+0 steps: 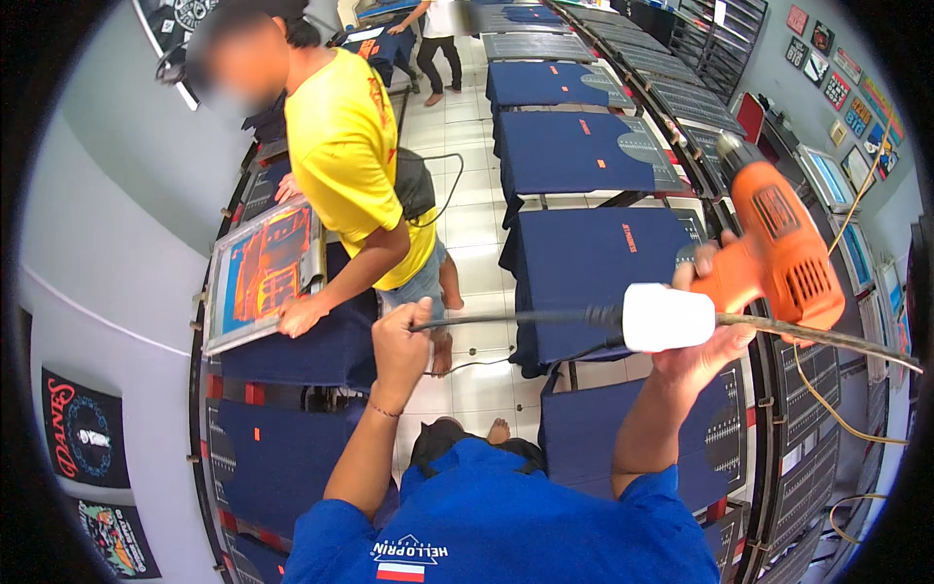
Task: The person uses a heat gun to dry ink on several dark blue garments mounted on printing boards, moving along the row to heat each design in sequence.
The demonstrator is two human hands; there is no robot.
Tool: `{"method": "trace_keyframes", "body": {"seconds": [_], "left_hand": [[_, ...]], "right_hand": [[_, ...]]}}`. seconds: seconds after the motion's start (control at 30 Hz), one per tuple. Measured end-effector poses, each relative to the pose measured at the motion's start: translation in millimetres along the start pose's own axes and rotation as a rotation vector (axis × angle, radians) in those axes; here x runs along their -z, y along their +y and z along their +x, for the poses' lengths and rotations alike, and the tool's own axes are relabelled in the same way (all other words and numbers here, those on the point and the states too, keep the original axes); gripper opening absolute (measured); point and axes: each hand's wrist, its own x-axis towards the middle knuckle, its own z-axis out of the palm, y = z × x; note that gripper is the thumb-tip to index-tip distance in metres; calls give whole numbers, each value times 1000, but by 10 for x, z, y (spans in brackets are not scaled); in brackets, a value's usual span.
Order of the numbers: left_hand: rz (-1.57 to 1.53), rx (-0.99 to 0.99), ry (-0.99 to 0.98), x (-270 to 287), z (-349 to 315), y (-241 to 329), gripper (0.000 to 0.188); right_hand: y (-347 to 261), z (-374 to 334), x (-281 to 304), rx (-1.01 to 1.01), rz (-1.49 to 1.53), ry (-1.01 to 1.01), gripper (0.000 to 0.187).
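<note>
2 hands of mine are out in front of me, each with its fingers closed. My left hand [400, 343] is a fist around a black cord [506, 317], which runs across the aisle to a white plastic piece [667, 317] at my right hand [702, 362]. The fingers of that right hand curl around the handle of an orange power tool [783, 238]. I hold the tool up in the air, in view over the right edge of the right-hand row of tables [660, 167], its metal nose tipped up toward the far end. The white piece sits against the same hand, in front of the handle; whether my fingers grip it too, I can't tell. A brown cord [837, 338] leaves its right side and crosses the bottom of the tool.

Below my hands, a navy cloth [574, 277] covers most of the nearer right-hand table, with 1 small red print toward the far right corner. Across the white tiled floor [467, 234], a person in a yellow shirt [341, 146] holds a framed screen [265, 273] by its near right corner, tilted over the left-hand row of tables [222, 457]. 1 more person [443, 39] stands at the aisle's far end.
</note>
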Motion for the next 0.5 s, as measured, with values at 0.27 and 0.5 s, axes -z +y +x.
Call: {"method": "trace_keyframes", "body": {"seconds": [0.27, 0.5], "left_hand": [[-175, 155, -61, -471, 1095, -237, 34], [-585, 215, -499, -1131, 1248, -1026, 27]], "right_hand": [[453, 816, -734, -108, -145, 9, 63], [1363, 1773, -1078, -268, -97, 95, 42]]}}
